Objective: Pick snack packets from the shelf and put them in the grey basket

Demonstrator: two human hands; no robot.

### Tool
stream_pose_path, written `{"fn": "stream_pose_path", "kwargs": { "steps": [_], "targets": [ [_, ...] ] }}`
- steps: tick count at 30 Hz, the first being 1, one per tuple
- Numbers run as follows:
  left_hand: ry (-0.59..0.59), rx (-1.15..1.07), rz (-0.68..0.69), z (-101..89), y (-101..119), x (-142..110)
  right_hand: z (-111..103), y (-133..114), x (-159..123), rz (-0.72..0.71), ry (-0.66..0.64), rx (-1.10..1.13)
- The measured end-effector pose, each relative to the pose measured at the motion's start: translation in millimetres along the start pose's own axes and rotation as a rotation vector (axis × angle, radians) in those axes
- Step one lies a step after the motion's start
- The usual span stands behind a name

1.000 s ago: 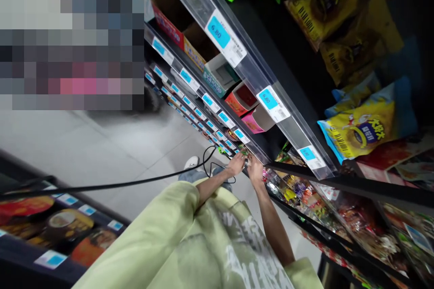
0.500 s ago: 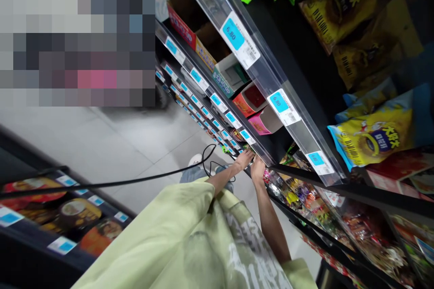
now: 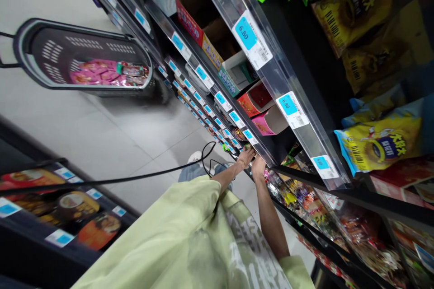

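Down at a lower shelf on the right, both my hands are close together, small and dim. My left hand (image 3: 247, 156) has its fingers curled at the shelf's goods, beside a bit of green packaging; what they grip, if anything, is too small to name. Just right of it, my right hand (image 3: 258, 165) reaches under the edge of the shelf above, its fingertips hidden. Near the hands are a pink open carton (image 3: 262, 124) and a red-orange open carton (image 3: 251, 103) on the shelf above. Wrapped sweets (image 3: 307, 198) fill bins right of my right forearm.
A dark shopping basket (image 3: 37, 56) with pink packets (image 3: 93, 72) stands on the floor at the left. A black cable (image 3: 135, 177) crosses in front of me. Yellow snack bags (image 3: 379, 144) lie on the upper right shelf. Packaged bowls (image 3: 76, 207) sit on the lower left shelf.
The view has shifted slightly, so the right-hand shelves sit a little further right. The basket shows where a blocked-out patch was before. My hands stay at the same shelf spot.
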State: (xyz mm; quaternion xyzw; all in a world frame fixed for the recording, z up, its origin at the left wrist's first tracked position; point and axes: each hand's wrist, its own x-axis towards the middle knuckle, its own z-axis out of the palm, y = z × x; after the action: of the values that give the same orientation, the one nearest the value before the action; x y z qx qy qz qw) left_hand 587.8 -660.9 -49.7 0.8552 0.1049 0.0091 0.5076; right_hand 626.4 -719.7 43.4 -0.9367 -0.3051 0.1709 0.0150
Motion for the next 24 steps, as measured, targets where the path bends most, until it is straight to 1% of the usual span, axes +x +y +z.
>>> {"fn": "stream_pose_path", "kwargs": {
  "steps": [3, 5, 9, 12, 14, 16, 19, 20, 22, 24],
  "targets": [
    [-0.007, 0.052, 0.016, 3.2, -3, 2, -3, -3, -1, -0.009, -0.027, -0.034],
    [-0.004, 0.082, 0.039, 3.8, -7, -1, -6, -5, -3, -0.002, -0.028, -0.122],
    [0.011, 0.125, 0.096, -0.7, -17, -15, -10, -8, -7, 0.022, -0.017, -0.395],
    [0.03, 0.139, 0.118, -5.5, -21, -27, -10, -8, -7, 0.013, -0.006, -0.458],
    [0.054, 0.137, 0.101, -8.1, -22, -32, -8, -7, -7, -0.007, 0.015, -0.494],
    [0.107, 0.123, 0.037, -10.5, -23, -30, -5, -7, -8, -0.016, 0.034, -0.523],
    [0.216, 0.079, -0.094, -13.7, -24, -20, -3, -7, -9, 0.003, 0.024, -0.526],
    [0.241, 0.057, -0.117, -14.4, -24, -15, -3, -7, -9, 0.011, 0.014, -0.522],
    [0.254, 0.003, -0.115, -14.6, -23, -9, -4, -8, -9, 0.015, -0.005, -0.516],
    [0.242, -0.058, -0.079, -13.1, -20, -6, -7, -10, -9, 0.022, -0.016, -0.514]
  ]
}}
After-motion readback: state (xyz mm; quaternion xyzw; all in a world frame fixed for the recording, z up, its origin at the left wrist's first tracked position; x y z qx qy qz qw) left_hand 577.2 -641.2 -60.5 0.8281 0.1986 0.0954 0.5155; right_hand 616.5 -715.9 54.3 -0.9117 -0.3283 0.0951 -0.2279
